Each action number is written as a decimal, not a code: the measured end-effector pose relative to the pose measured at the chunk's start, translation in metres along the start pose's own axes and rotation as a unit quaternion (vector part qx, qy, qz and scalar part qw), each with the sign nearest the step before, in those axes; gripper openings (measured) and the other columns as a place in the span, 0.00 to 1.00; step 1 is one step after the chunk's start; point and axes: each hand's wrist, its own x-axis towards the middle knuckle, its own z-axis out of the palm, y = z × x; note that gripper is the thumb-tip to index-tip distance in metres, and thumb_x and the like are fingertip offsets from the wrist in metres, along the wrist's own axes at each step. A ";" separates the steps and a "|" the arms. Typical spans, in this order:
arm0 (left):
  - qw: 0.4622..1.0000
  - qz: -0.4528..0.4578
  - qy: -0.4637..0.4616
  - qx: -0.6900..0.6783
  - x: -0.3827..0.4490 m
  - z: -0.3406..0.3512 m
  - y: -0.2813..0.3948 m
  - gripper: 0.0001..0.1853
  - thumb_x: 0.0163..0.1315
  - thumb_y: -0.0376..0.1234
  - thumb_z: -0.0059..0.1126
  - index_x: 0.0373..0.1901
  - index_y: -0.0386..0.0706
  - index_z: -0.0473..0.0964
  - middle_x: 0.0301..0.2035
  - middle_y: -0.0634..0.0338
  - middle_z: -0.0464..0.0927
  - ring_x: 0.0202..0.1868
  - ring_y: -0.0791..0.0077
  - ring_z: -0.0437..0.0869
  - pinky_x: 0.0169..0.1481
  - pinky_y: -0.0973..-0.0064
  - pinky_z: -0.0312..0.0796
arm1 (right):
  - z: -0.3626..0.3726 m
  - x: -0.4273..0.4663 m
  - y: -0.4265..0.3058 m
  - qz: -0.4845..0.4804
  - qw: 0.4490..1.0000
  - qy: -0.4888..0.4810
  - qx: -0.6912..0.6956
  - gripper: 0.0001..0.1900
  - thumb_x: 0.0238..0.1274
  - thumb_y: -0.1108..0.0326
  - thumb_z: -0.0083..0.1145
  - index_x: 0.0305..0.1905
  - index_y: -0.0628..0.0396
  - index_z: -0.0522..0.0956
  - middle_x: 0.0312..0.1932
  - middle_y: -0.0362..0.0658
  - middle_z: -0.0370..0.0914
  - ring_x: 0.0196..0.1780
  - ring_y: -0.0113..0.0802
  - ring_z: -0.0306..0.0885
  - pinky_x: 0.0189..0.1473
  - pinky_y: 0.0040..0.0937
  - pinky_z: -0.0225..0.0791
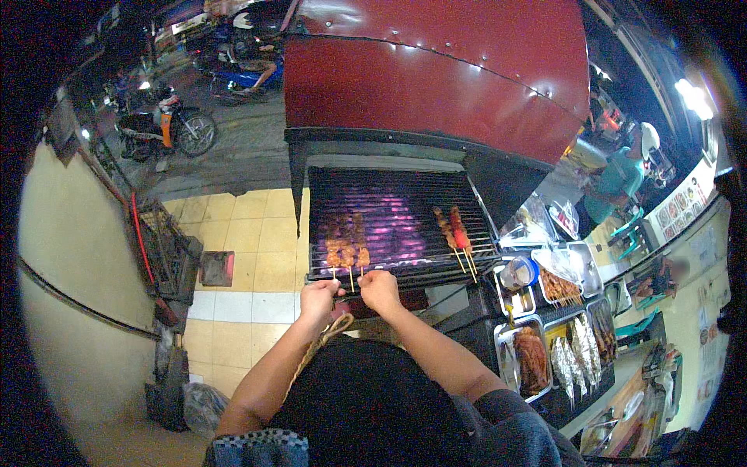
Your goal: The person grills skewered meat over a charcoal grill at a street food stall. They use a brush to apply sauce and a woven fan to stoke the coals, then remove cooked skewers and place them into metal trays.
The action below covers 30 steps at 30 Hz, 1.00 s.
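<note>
Three meat skewers lie side by side at the left of the charcoal grill grate (402, 227), their sticks toward me. My left hand (318, 300) pinches the stick end of the leftmost meat skewer (332, 255). The stick of the rightmost of the three, a meat skewer (363, 255), is between the fingers of my right hand (380, 290). Between my hands, the stick of the middle meat skewer (348, 255) points free. Farther right on the grate rest a brown meat skewer (445, 227) and a skewer with a red piece (460, 230). Purplish glowing coals show beneath the bars.
A red metal hood (432, 87) overhangs the grill's far side. At right stand a tray of skewers (560, 286), a tray of dark meat (531, 362), foil-wrapped items (575, 356) and a blue-lidded container (521, 272). A person (618, 175) is beyond; a motorcycle (166, 128) is at upper left.
</note>
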 end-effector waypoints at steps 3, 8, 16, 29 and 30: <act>0.999 -0.044 0.005 -0.027 -0.006 0.002 0.002 0.12 0.71 0.37 0.63 0.33 0.37 0.79 0.28 0.56 0.82 0.21 0.72 0.77 0.24 0.71 0.68 | -0.012 -0.005 0.002 0.018 1.000 0.001 -0.026 0.19 0.66 0.50 0.63 0.34 0.56 0.88 0.30 0.58 0.84 0.38 0.58 0.85 0.44 0.50 0.77; 0.984 -0.088 -0.089 -0.130 -0.016 0.004 -0.004 0.14 0.70 0.39 0.65 0.37 0.36 0.77 0.30 0.55 0.81 0.23 0.72 0.76 0.28 0.73 0.69 | -0.102 0.003 0.042 0.010 0.976 0.198 -0.087 0.17 0.64 0.52 0.64 0.33 0.57 0.85 0.26 0.52 0.83 0.33 0.54 0.83 0.39 0.47 0.76; 0.974 -0.144 -0.138 -0.111 -0.004 0.010 -0.030 0.18 0.70 0.45 0.64 0.41 0.37 0.76 0.39 0.52 0.82 0.30 0.70 0.77 0.38 0.71 0.70 | -0.197 0.046 0.172 0.130 0.976 0.085 -0.154 0.20 0.63 0.51 0.66 0.37 0.61 0.84 0.34 0.57 0.86 0.40 0.50 0.87 0.45 0.47 0.77; 0.949 -0.164 -0.142 -0.227 0.005 0.028 -0.051 0.11 0.74 0.41 0.58 0.40 0.41 0.76 0.34 0.61 0.80 0.27 0.74 0.72 0.31 0.73 0.66 | -0.163 0.046 0.162 0.266 0.858 -0.011 0.439 0.01 0.68 0.71 0.55 0.40 0.54 0.74 0.22 0.37 0.70 0.17 0.24 0.60 0.17 0.26 0.52; 0.946 -0.169 -0.129 -0.243 0.007 0.028 -0.051 0.11 0.74 0.41 0.58 0.41 0.42 0.76 0.35 0.61 0.80 0.26 0.74 0.71 0.31 0.74 0.66 | -0.157 0.041 0.160 0.255 0.848 -0.004 0.465 0.01 0.68 0.72 0.55 0.39 0.54 0.74 0.22 0.37 0.69 0.18 0.24 0.60 0.17 0.26 0.51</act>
